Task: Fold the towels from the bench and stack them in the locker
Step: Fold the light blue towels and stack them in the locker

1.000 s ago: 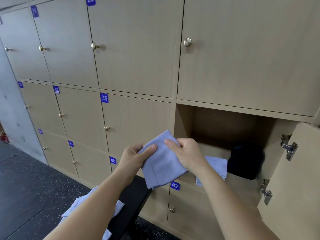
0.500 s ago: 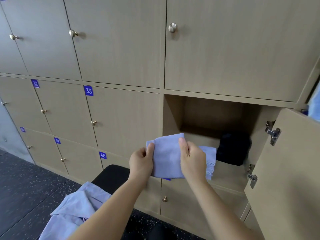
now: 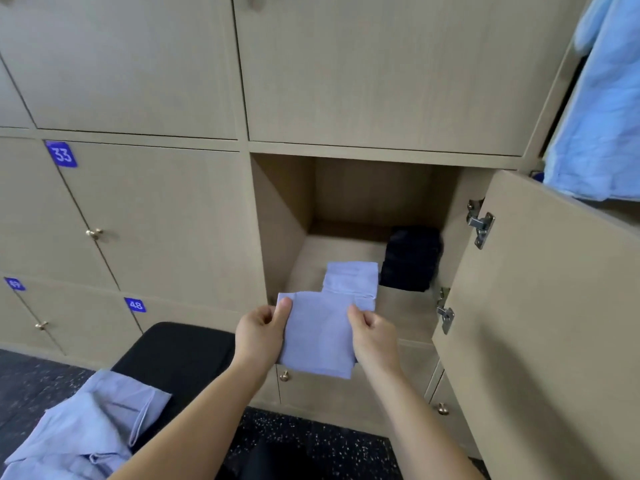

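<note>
I hold a folded pale blue towel [image 3: 318,336] flat in front of the open locker [image 3: 287,216]. My left hand [image 3: 259,332] pinches its left edge and my right hand [image 3: 375,336] grips its right edge. Inside the locker another folded pale blue towel [image 3: 351,278] lies on the floor of the compartment, just beyond the one I hold. A dark folded cloth [image 3: 410,258] sits to its right at the back. Unfolded pale blue towels [image 3: 86,431] lie heaped on the black bench [image 3: 180,355] at lower left.
The locker door [image 3: 540,323] stands open to the right, hinges showing. Closed wooden lockers numbered 33 and 48 fill the wall to the left. Light blue fabric [image 3: 602,109] hangs at upper right. The floor is dark speckled rubber [image 3: 311,441].
Both hands have carried the folded towel lower and closer to the locker opening, and my view has shifted right and down. The stacked towel inside now shows fully.
</note>
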Available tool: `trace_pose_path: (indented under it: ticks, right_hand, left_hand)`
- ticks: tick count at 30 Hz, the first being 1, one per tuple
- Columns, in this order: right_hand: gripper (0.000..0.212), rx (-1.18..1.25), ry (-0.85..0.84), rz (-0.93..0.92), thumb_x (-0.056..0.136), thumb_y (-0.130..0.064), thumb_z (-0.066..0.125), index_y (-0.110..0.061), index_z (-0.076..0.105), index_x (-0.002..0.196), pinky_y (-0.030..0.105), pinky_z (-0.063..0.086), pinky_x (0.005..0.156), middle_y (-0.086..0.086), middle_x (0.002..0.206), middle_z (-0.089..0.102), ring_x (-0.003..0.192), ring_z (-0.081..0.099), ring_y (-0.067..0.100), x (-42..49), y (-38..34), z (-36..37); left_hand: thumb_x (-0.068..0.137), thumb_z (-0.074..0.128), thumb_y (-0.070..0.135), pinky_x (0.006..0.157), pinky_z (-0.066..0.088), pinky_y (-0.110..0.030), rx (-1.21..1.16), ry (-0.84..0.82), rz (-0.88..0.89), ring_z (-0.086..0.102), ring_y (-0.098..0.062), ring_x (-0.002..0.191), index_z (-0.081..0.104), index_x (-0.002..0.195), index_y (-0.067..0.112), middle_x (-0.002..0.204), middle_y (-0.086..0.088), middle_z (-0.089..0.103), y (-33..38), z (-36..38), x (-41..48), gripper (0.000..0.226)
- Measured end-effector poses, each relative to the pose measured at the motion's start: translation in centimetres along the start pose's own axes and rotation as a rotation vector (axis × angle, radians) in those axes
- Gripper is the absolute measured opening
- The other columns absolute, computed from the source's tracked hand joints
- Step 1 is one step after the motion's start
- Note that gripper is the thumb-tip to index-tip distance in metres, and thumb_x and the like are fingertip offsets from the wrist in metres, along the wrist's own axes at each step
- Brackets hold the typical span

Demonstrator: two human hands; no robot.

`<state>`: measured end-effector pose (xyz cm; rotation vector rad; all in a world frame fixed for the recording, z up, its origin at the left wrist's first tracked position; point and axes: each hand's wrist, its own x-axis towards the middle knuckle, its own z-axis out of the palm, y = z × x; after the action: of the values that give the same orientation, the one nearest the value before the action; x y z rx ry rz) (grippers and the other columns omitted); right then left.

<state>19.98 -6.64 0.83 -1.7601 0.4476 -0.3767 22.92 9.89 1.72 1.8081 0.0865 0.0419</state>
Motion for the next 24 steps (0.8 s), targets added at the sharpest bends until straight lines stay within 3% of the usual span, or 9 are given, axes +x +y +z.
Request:
trace_pose_path:
  ticks: [2,4,10,12,14,18,20,22,24]
  right_hand:
    - [0.041,-0.038,-0.07,0.1,0.094,-0.025,0.053,-0.003,0.044,0.061,0.03,0.03,0.059,0.005,0.059,0.042,0.059,0.037,0.019,1.2,2.2,-0.4]
    - [0.032,-0.064,-0.101,0.163,0.093,-0.021,0.052,-0.001,0.05,0.068,0.032,0.031,0.059,0.01,0.067,0.042,0.063,0.038,0.017,2.6,3.9,-0.5]
    - [0.035,-0.128,-0.012,0.138,0.088,-0.023,0.058,0.008,0.057,0.07,0.046,0.05,0.061,0.008,0.061,0.048,0.06,0.044,0.019,10.3,4.2,-1.3]
    - [0.034,-0.126,0.031,0.115,0.086,-0.024,0.061,0.006,0.058,0.07,0.039,0.046,0.059,0.007,0.06,0.049,0.061,0.046,0.02,13.4,3.2,-1.6]
    - [0.034,-0.141,0.078,0.085,0.085,-0.023,0.065,0.007,0.061,0.07,0.037,0.043,0.058,0.009,0.059,0.049,0.059,0.048,0.022,16.3,2.4,-1.8]
    - [0.032,-0.177,0.117,0.071,0.085,-0.024,0.069,-0.002,0.065,0.062,0.034,0.044,0.06,0.014,0.061,0.059,0.055,0.054,0.022,20.4,2.0,-1.6]
    - [0.031,-0.176,0.11,0.093,0.085,-0.023,0.07,-0.008,0.063,0.059,0.032,0.045,0.06,0.012,0.06,0.06,0.052,0.054,0.02,21.7,2.5,-1.2]
    - [0.03,-0.167,0.115,0.109,0.085,-0.022,0.07,-0.008,0.063,0.06,0.035,0.049,0.063,0.012,0.064,0.062,0.056,0.057,0.022,22.5,3.2,-0.8]
    - [0.031,-0.154,0.128,0.112,0.085,-0.021,0.07,-0.008,0.062,0.058,0.039,0.052,0.065,0.011,0.063,0.061,0.061,0.057,0.025,23.0,3.9,-0.6]
  left_hand:
    - [0.096,0.054,0.041,0.054,0.037,-0.027,0.026,-0.042,-0.071,0.046,-0.018,0.054,0.05,0.056,0.008,0.051,0.001,0.05,-1.3,1.2,1.0,0.052]
    - [0.097,0.055,0.037,0.057,0.042,-0.03,0.039,-0.103,-0.159,0.051,-0.021,0.061,0.057,0.068,-0.005,0.061,-0.006,0.055,-2.6,2.3,2.4,0.051]
    - [0.076,0.064,0.033,0.07,0.041,-0.034,0.019,-0.204,-0.211,0.053,-0.021,0.071,0.064,0.084,-0.009,0.074,-0.012,0.059,-1.3,6.2,9.8,0.044]
    - [0.071,0.064,0.038,0.07,0.039,-0.033,0.013,-0.24,-0.175,0.048,-0.02,0.071,0.063,0.083,-0.006,0.074,-0.009,0.055,-0.1,7.6,12.7,0.045]
    - [0.084,0.069,0.031,0.067,0.036,-0.032,-0.005,-0.272,-0.137,0.042,-0.019,0.069,0.062,0.078,0.001,0.072,-0.008,0.05,1.1,8.9,15.0,0.031]
    - [0.09,0.07,0.016,0.059,0.046,-0.024,-0.051,-0.26,-0.115,0.055,-0.017,0.057,0.065,0.065,0.009,0.062,-0.001,0.065,1.7,11.0,18.6,0.027]
    - [0.089,0.071,0.014,0.065,0.051,-0.028,-0.069,-0.262,-0.126,0.06,-0.019,0.062,0.067,0.065,0.01,0.067,-0.003,0.069,1.1,11.7,19.7,0.024]
    - [0.088,0.072,0.015,0.071,0.051,-0.031,-0.079,-0.261,-0.144,0.06,-0.02,0.067,0.066,0.067,0.009,0.071,-0.005,0.069,0.2,12.2,20.4,0.023]
    - [0.088,0.073,0.015,0.063,0.05,-0.024,-0.076,-0.255,-0.152,0.057,-0.013,0.06,0.064,0.066,0.01,0.066,0.0,0.066,-0.7,12.7,20.9,0.024]
